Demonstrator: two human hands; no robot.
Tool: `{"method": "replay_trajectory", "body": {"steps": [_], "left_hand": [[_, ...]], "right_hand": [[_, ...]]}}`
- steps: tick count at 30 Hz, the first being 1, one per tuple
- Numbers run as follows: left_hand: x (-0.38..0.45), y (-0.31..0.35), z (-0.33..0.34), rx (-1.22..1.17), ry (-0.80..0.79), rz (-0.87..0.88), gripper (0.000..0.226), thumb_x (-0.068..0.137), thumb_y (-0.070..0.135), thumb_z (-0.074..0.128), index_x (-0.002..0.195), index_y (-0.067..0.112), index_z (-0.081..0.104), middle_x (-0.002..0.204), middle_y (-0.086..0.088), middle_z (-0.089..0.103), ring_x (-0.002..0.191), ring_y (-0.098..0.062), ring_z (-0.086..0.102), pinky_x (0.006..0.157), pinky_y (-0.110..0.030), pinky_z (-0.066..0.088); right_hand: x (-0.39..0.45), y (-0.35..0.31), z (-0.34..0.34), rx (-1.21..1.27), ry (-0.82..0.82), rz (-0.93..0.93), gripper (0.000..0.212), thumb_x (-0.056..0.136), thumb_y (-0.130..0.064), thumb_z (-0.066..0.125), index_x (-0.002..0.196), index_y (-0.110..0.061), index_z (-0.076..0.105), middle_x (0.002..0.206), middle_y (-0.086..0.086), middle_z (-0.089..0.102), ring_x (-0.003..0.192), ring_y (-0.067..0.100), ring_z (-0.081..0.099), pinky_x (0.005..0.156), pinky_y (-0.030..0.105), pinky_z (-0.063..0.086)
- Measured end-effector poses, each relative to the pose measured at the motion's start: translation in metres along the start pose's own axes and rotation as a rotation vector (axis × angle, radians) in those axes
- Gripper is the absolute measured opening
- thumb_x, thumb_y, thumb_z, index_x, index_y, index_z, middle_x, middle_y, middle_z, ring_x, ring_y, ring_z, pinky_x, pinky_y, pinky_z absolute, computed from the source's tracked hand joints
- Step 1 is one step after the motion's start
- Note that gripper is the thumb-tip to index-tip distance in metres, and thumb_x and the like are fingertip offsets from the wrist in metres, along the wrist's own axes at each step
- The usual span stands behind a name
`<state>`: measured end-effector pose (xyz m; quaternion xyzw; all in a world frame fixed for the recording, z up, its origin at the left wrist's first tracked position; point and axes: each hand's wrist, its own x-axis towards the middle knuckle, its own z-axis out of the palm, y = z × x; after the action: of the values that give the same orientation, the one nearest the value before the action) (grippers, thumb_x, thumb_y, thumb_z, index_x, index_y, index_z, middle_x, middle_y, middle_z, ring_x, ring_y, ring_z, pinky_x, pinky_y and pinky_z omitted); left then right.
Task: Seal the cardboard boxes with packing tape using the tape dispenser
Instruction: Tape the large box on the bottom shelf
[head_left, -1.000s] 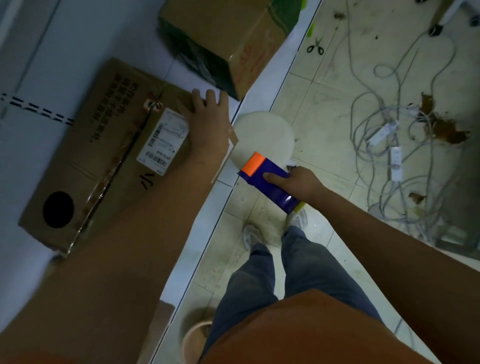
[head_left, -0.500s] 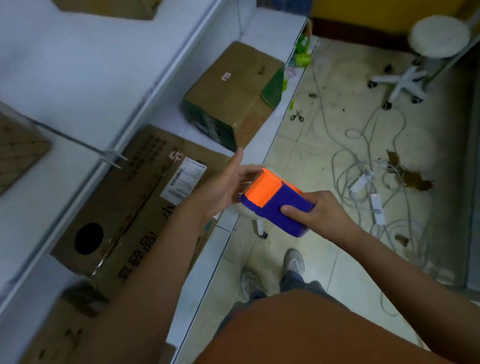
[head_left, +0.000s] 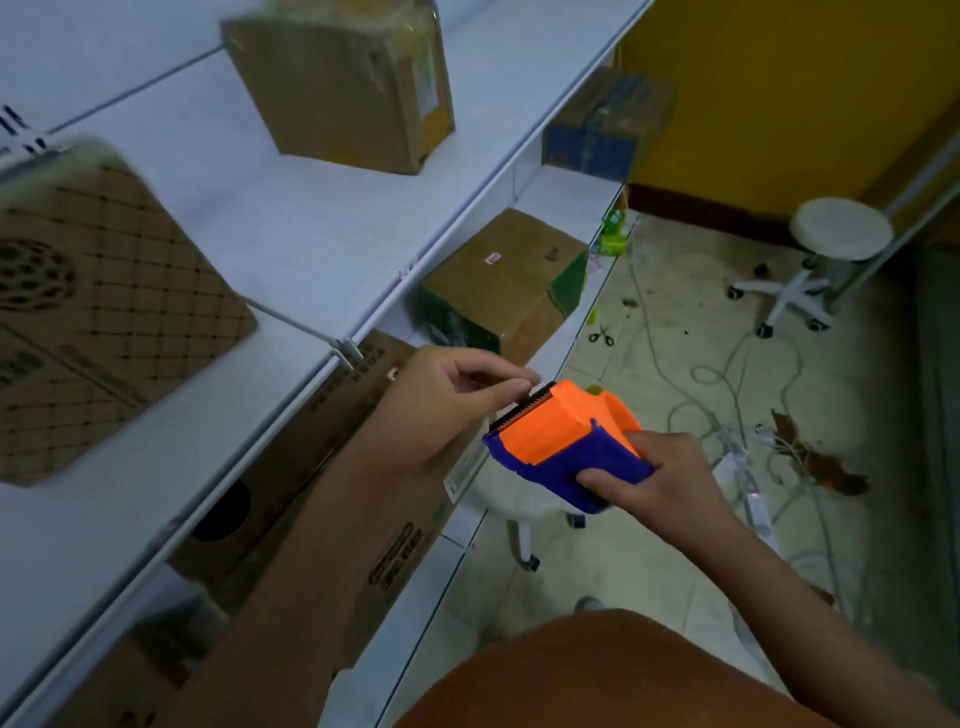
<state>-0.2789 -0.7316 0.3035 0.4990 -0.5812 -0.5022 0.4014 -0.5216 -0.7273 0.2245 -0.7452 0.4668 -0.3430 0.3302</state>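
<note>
Two hands meet over the aisle beside white shelving. My right hand (head_left: 657, 480) grasps the purple body of the tape dispenser (head_left: 563, 441), fingers curled round its rear, forearm reaching in from lower right. My left hand (head_left: 447, 402) pinches thumb and forefinger together at the dispenser's serrated front edge; whether tape lies between them I cannot tell. The dispenser is blocky plastic, orange on top, purple beneath, held tilted in mid-air just off the lower shelf's edge.

Below my left forearm a long flat cardboard box (head_left: 311, 499) with a round black hole lies on the lower shelf (head_left: 566, 343), reaching its front edge. Farther along sits a squarer brown box (head_left: 506, 283) with a green side. On the upper shelf (head_left: 291, 228) stand a tall box (head_left: 337, 83) and a blurred, lattice-printed box (head_left: 98, 312) at left.

Open tiled floor (head_left: 649, 545) stretches right, strewn with pale cables (head_left: 727, 395) and small scissors (head_left: 601, 335). One round white stool (head_left: 831, 244) on castors stands by the yellow wall.
</note>
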Motion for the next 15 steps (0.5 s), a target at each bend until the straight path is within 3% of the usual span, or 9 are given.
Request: {"method": "replay_trajectory", "body": {"steps": [2, 6, 10, 15], "left_hand": [[-0.007, 0.005, 0.0, 0.035, 0.078, 0.044, 0.015, 0.089, 0.002, 0.068, 0.101, 0.006, 0.076, 0.092, -0.001, 0.078, 0.089, -0.014, 0.073, 0.081, -0.023, 0.057], [-0.017, 0.004, 0.005, 0.104, 0.204, 0.046, 0.016, 0.089, 0.005, 0.07, 0.102, 0.009, 0.078, 0.096, 0.002, 0.077, 0.092, -0.008, 0.072, 0.083, -0.024, 0.058], [-0.017, -0.002, 0.011, 0.216, 0.294, 0.008, 0.013, 0.089, 0.009, 0.071, 0.1, 0.012, 0.08, 0.091, 0.003, 0.078, 0.086, -0.009, 0.073, 0.083, -0.031, 0.06], [-0.006, 0.003, 0.019, 0.36, 0.416, -0.018, 0.011, 0.089, 0.011, 0.072, 0.096, 0.013, 0.08, 0.085, 0.004, 0.077, 0.078, -0.006, 0.073, 0.081, -0.034, 0.061]], "right_hand": [[0.001, -0.005, 0.001, 0.036, 0.028, 0.007, 0.057, 0.07, -0.085, 0.052, 0.066, -0.029, 0.063, 0.051, -0.004, 0.061, 0.044, 0.006, 0.057, 0.044, 0.008, 0.036], [0.003, -0.003, 0.008, 0.015, 0.022, 0.029, 0.058, 0.067, -0.075, 0.058, 0.071, -0.018, 0.067, 0.054, -0.001, 0.063, 0.043, 0.011, 0.057, 0.041, 0.011, 0.037], [0.008, 0.012, 0.016, -0.034, -0.032, 0.01, 0.063, 0.069, -0.077, 0.054, 0.071, -0.016, 0.067, 0.054, -0.004, 0.061, 0.054, 0.009, 0.06, 0.048, 0.018, 0.043], [0.011, 0.033, 0.016, 0.013, -0.126, 0.052, 0.084, 0.066, -0.092, 0.043, 0.065, -0.01, 0.063, 0.052, 0.001, 0.06, 0.051, 0.013, 0.06, 0.046, 0.022, 0.041]]}}
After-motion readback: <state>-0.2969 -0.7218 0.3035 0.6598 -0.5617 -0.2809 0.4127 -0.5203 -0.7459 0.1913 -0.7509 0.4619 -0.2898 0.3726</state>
